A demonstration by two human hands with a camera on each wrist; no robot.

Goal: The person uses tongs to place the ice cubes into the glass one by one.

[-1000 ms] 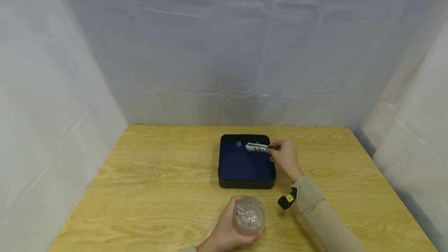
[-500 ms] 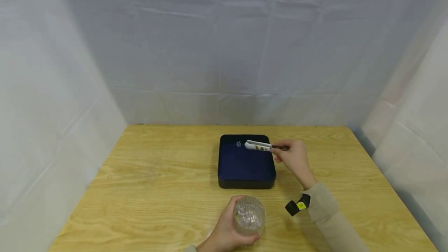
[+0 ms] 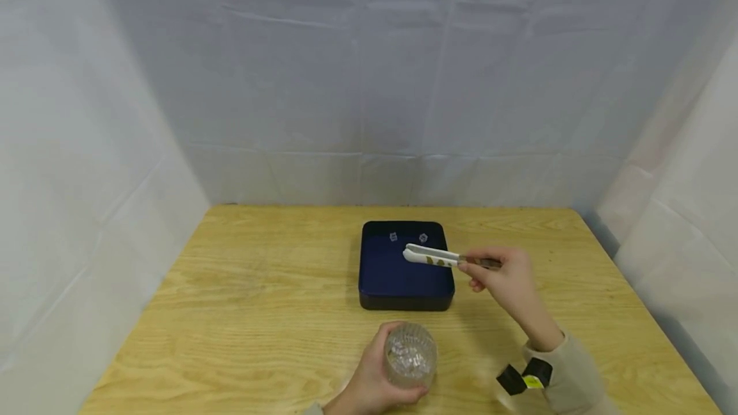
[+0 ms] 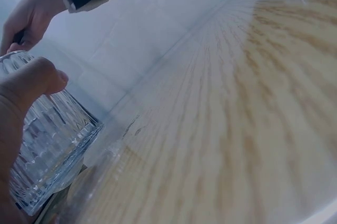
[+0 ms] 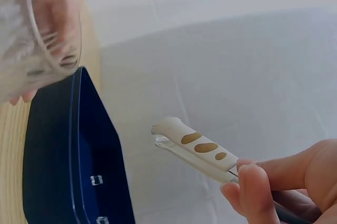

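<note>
My left hand [image 3: 375, 373] grips a ribbed clear glass [image 3: 410, 357] near the table's front, and clear pieces show inside it. With thumb and fingers my right hand [image 3: 507, 277] pinches small tongs [image 3: 429, 256], whose white tips carry brown oval marks. The tongs hang over the dark blue tray [image 3: 403, 302]. In the right wrist view, a small clear piece [image 5: 162, 139] shows between the tong tips. Two clear cubes lie in the tray: a left cube [image 3: 393, 236] and a right cube [image 3: 423, 237].
The tray stands on a wood-grain table [image 3: 259, 287], beyond the glass. White sheeting [image 3: 369, 95] rises behind the table and along both sides. A black wrist camera [image 3: 524, 378] hangs under the right sleeve, above the table.
My right hand has drawn the tongs up and back toward the right front, uncovering the right cube in the tray. The left hand and the glass have stayed in place.
</note>
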